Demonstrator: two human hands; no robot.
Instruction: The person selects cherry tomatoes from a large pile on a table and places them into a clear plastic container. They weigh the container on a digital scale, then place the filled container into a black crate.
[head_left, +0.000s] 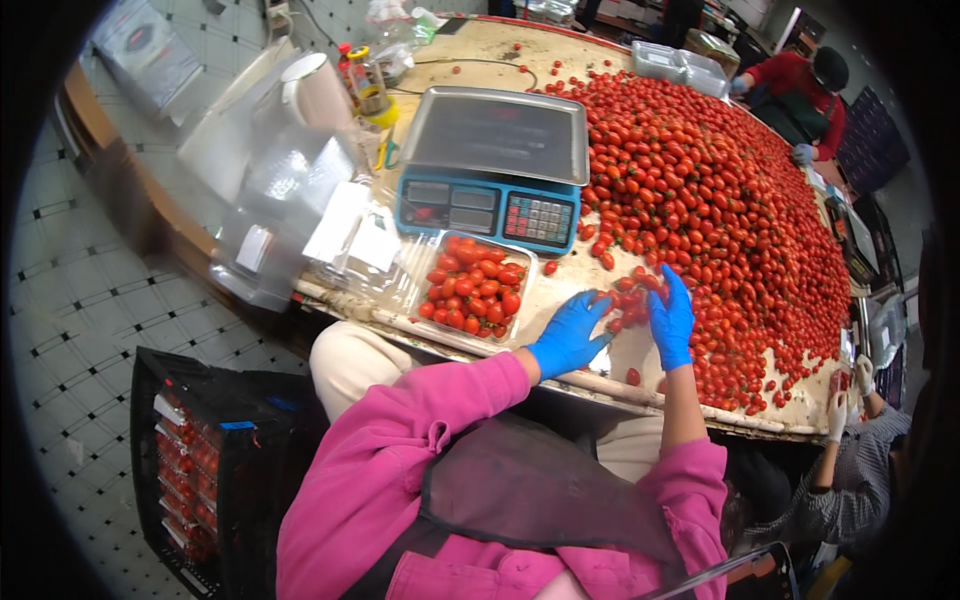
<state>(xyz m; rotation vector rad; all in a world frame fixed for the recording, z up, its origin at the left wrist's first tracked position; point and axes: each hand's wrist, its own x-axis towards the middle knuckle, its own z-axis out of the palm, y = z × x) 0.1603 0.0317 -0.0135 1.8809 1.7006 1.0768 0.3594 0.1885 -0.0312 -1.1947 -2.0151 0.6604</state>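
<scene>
On the table lies a large heap of cherry tomatoes (720, 225). My left hand (571, 335), in a blue glove, rests near the table's front edge, its fingertips at loose tomatoes beside the heap. My right hand (673, 319), also gloved in blue, is upright at the heap's near edge, with several blurred tomatoes between the two hands. Whether either hand grips any of them is unclear. A clear plastic clamshell (531, 289) filled with tomatoes stands open to the left of my left hand. Behind it is a blue digital scale (487, 187) with a bare metal pan.
Clear plastic packaging (292, 180) and white labels lie at the left. A black crate (262, 465) of packed tomatoes stands on the floor. Scissors (387, 152) lie beside the scale. One co-worker (806, 105) is across the table; another (847, 465) works at the right.
</scene>
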